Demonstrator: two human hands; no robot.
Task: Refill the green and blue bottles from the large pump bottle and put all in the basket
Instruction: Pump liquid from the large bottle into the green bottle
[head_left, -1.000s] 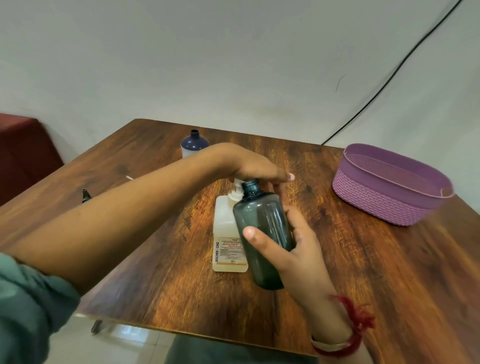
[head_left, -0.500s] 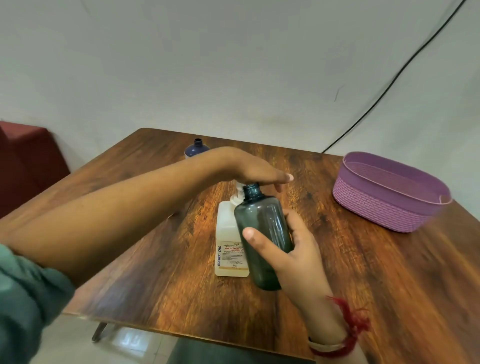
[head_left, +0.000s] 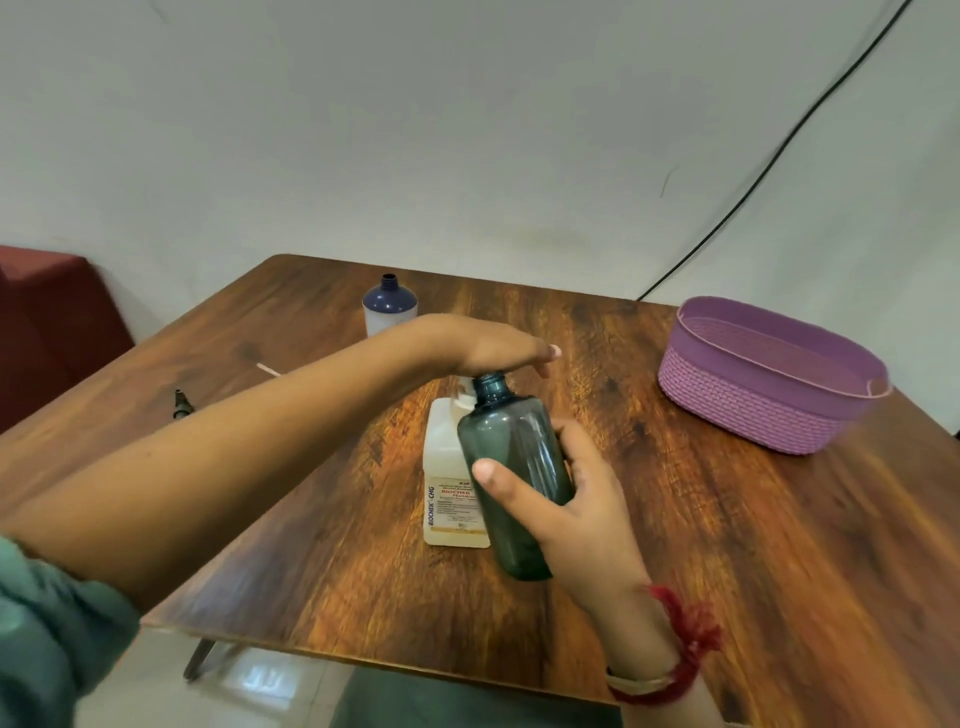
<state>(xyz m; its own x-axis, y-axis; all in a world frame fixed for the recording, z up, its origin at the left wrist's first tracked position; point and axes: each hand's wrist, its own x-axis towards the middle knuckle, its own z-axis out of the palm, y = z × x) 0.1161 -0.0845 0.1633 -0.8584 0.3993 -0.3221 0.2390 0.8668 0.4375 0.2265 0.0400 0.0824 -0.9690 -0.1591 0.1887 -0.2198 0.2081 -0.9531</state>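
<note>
My right hand (head_left: 576, 499) grips the uncapped green bottle (head_left: 511, 467) and holds it tilted, its open neck right beside the pump head. The large white pump bottle (head_left: 447, 467) with a printed label stands behind it at the table's middle. My left hand (head_left: 493, 348) lies flat across the pump top, fingers straight, and hides the pump head. The blue bottle (head_left: 389, 306), cap off, stands upright at the far side of the table. The purple basket (head_left: 769, 374) sits at the right.
A wooden table (head_left: 727, 545) carries everything. A small dark cap or nozzle (head_left: 181, 404) and a thin pale stick (head_left: 267, 369) lie at its left. A black cable (head_left: 779, 150) runs down the wall behind. A dark red seat (head_left: 52, 322) is at the far left.
The view tilted upward, so everything sits lower in frame. Both hands keep the same hold on the pump and the green bottle.
</note>
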